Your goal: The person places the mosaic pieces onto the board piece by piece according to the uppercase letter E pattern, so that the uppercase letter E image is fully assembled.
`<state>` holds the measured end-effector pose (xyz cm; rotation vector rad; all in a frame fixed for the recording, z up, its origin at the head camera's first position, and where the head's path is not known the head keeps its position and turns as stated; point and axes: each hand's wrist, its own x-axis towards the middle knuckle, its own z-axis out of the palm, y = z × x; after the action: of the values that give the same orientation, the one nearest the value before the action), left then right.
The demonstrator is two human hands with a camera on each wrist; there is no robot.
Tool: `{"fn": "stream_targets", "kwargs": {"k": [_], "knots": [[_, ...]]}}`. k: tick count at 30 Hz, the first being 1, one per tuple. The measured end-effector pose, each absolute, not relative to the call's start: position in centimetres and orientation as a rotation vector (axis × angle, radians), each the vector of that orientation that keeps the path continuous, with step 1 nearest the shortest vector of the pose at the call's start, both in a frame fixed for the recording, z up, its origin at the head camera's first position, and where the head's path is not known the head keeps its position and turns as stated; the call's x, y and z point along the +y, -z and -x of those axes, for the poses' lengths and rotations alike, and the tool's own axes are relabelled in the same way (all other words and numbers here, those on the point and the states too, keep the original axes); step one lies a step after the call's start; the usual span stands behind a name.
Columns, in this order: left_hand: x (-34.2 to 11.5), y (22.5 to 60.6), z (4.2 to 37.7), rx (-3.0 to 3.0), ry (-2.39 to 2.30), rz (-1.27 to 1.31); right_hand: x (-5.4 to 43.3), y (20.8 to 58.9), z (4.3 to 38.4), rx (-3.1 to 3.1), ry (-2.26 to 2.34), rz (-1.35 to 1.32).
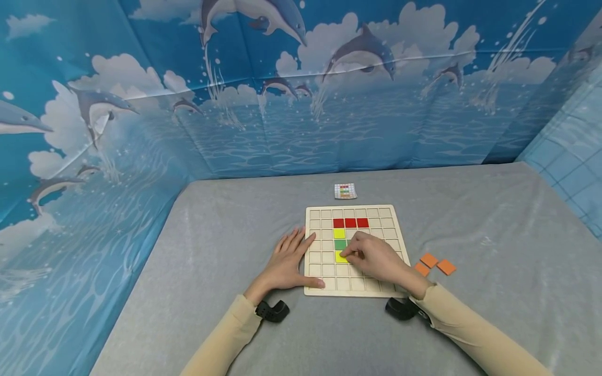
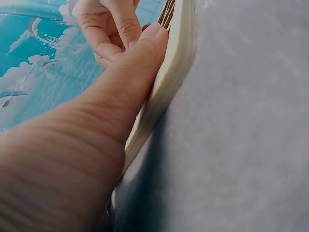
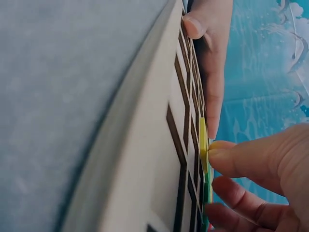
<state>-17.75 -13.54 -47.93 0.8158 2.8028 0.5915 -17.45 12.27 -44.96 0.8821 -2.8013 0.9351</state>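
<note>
A pale wooden grid board [image 1: 320,270] lies flat on the table. My left hand [image 1: 287,261] rests on its left side with fingers spread, and the thumb lies over the front left corner. With thumb and fingertips together, my right hand [image 1: 376,257] pinches the lower yellow tile [image 3: 203,145], close against the grid. Just above that tile on the board is a green tile [image 1: 339,244], partly beside the right fingers. Higher up sit another yellow tile [image 1: 339,233] and a row of red tiles [image 1: 350,223]. The right hand hides part of the grid.
Loose orange tiles [image 1: 446,267] lie on the grey cloth [image 1: 498,292] right of the board, one partly behind the right wrist. Behind the board lies a small pattern card [image 1: 345,191]. A dolphin-print curtain [image 1: 301,120] hangs at the back and left.
</note>
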Motion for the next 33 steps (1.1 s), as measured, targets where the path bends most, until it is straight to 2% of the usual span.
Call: {"fn": "stream_targets", "kwargs": {"k": [13,20,28,33], "knots": [[-13.5,47.9,17.7,2.808,-0.592,-0.812,14.2,44.3,16.8,-2.830,-0.884,-0.906],[-13.5,47.8,17.7,2.807,-0.611,-0.831,17.5,43.7,16.6,-2.815,-0.985,-0.877],[-13.4,47.8,17.7,2.802,-0.583,-0.822,22.0,43.4,16.3,-2.880,-1.024,-0.692],[-13.5,47.9,17.7,2.802,-0.607,-0.821,24.9,43.8,16.2,-2.865,-0.974,-0.709]]}}
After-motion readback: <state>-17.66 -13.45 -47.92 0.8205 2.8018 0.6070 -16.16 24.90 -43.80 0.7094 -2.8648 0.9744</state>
